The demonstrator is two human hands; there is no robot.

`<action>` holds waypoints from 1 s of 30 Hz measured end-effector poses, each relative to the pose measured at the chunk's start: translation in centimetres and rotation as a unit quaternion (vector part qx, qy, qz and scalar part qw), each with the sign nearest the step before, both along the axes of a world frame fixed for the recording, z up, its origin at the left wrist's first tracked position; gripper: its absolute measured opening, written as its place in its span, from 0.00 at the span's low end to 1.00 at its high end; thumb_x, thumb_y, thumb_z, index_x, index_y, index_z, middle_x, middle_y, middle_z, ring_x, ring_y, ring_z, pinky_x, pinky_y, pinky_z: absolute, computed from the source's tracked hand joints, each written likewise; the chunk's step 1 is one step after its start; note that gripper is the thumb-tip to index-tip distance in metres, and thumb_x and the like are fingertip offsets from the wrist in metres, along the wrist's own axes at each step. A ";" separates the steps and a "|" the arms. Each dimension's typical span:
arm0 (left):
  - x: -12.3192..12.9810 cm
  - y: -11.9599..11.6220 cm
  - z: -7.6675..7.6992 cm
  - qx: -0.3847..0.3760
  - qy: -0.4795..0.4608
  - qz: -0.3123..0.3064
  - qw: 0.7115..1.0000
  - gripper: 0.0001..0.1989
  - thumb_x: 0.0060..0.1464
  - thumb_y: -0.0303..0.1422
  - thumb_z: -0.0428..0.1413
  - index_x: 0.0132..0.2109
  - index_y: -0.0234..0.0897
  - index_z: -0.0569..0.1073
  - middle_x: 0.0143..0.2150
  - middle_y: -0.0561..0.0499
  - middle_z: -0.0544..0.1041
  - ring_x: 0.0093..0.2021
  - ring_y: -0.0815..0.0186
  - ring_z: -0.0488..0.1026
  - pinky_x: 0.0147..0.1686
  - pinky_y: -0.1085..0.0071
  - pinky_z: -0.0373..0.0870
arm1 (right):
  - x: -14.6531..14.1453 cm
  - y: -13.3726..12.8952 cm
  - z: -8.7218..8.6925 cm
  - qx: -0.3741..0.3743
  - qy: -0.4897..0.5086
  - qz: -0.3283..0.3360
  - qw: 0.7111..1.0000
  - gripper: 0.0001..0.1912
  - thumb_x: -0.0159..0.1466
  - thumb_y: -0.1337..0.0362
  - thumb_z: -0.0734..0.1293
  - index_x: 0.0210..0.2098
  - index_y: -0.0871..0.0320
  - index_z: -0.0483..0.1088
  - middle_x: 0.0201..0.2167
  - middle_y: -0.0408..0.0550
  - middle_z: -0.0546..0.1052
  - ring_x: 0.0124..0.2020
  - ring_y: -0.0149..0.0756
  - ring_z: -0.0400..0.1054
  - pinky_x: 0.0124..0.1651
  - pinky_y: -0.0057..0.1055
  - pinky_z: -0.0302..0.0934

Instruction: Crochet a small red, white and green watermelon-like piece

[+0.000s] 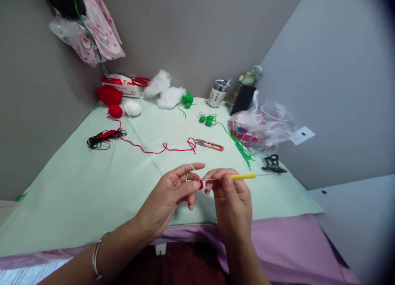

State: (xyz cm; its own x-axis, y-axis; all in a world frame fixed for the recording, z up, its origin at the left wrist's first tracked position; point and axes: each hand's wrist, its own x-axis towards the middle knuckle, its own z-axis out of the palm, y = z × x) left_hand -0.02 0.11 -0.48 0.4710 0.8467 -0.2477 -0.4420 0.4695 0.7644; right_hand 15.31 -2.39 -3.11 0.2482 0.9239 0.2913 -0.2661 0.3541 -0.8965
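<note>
Between my thumb and fingers, my left hand (177, 188) pinches a small red and white crochet piece (202, 185). White yarn (192, 167) runs over its raised index finger and trails back towards a white yarn ball (133, 108). My right hand (232, 194) is closed round a crochet hook with a yellow handle (243, 176). The hook's thin metal shaft points left and meets the crochet piece at its edge; whether the tip is inside a stitch I cannot tell. Beyond the hands lie orange-handled thread snips (210, 145), with a loop of red yarn (166, 148) beside the blades.
Red yarn balls (110, 95), a tissue box (123, 86) and white stuffing (171, 97) sit at the back left. Black thread (100, 141) lies left. Green crocheted balls (209, 120), a pen cup (217, 94), a plastic bag (262, 126), green strands (243, 151) and black-handled scissors (273, 164) are rightward.
</note>
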 end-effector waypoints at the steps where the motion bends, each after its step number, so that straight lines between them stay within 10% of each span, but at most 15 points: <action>1: -0.1 0.0 0.0 0.002 0.006 0.003 1.000 0.20 0.57 0.31 0.69 0.56 0.36 0.81 0.26 0.58 0.75 0.22 0.77 0.68 0.27 0.78 0.65 | 0.1 -0.1 0.1 0.005 -0.009 0.000 1.000 0.13 0.75 0.59 0.66 0.37 0.56 0.79 0.34 0.46 0.81 0.29 0.31 0.74 0.35 0.29 0.72; 6: -0.2 -0.1 0.0 0.042 0.045 0.029 0.998 0.20 0.57 0.32 0.70 0.56 0.38 0.81 0.34 0.57 0.76 0.24 0.76 0.71 0.28 0.76 0.68 | 0.4 -1.0 0.2 0.091 -0.226 -0.068 0.968 0.12 0.77 0.67 0.60 0.42 0.55 0.76 0.36 0.47 0.81 0.33 0.34 0.76 0.39 0.33 0.73; 12: 0.3 -0.4 -0.4 0.005 0.013 0.022 1.000 0.28 0.55 0.35 0.71 0.61 0.36 0.77 0.30 0.59 0.73 0.18 0.79 0.60 0.19 0.80 0.58 | 0.3 -1.5 -0.6 0.240 -0.510 -0.186 0.805 0.15 0.71 0.73 0.67 0.54 0.51 0.77 0.42 0.50 0.81 0.42 0.38 0.78 0.40 0.32 0.74; 19: -0.1 -0.1 0.1 -0.050 -0.033 0.003 0.998 0.23 0.55 0.30 0.71 0.57 0.33 0.79 0.26 0.60 0.70 0.17 0.83 0.51 0.17 0.82 0.50 | -0.2 -0.8 0.3 0.095 -0.217 -0.107 0.966 0.12 0.75 0.68 0.62 0.40 0.53 0.78 0.31 0.45 0.77 0.33 0.36 0.73 0.36 0.35 0.70; 24: 0.4 -0.6 0.1 0.017 0.014 0.032 0.999 0.25 0.51 0.34 0.74 0.56 0.37 0.81 0.36 0.56 0.76 0.18 0.82 0.62 0.17 0.81 0.57 | -0.8 -0.9 -0.1 0.130 -0.314 -0.126 0.932 0.12 0.73 0.70 0.65 0.45 0.52 0.80 0.38 0.48 0.82 0.41 0.39 0.78 0.41 0.36 0.75; 28: 0.4 -0.4 -0.4 -0.027 -0.014 0.010 0.999 0.24 0.55 0.34 0.71 0.58 0.36 0.80 0.23 0.62 0.67 0.16 0.81 0.54 0.17 0.81 0.53 | -0.6 -1.3 -0.8 0.172 -0.419 -0.205 0.868 0.14 0.70 0.71 0.68 0.49 0.48 0.82 0.43 0.49 0.82 0.41 0.40 0.79 0.40 0.36 0.75; 30: 0.3 -0.1 -0.5 -0.064 -0.039 -0.006 0.997 0.22 0.56 0.32 0.71 0.56 0.33 0.81 0.20 0.64 0.61 0.17 0.80 0.49 0.16 0.81 0.49 | -0.2 -1.3 -0.6 0.163 -0.380 -0.201 0.888 0.13 0.71 0.71 0.68 0.48 0.49 0.82 0.40 0.48 0.81 0.39 0.39 0.77 0.40 0.36 0.74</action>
State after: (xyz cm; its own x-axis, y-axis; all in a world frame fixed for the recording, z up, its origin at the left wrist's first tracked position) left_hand 0.30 0.01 -0.95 0.5034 0.8043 -0.3159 -0.4910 0.5671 0.6613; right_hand 15.06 -3.65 -3.71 0.1573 0.6409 0.7513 0.5783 0.5570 -0.5962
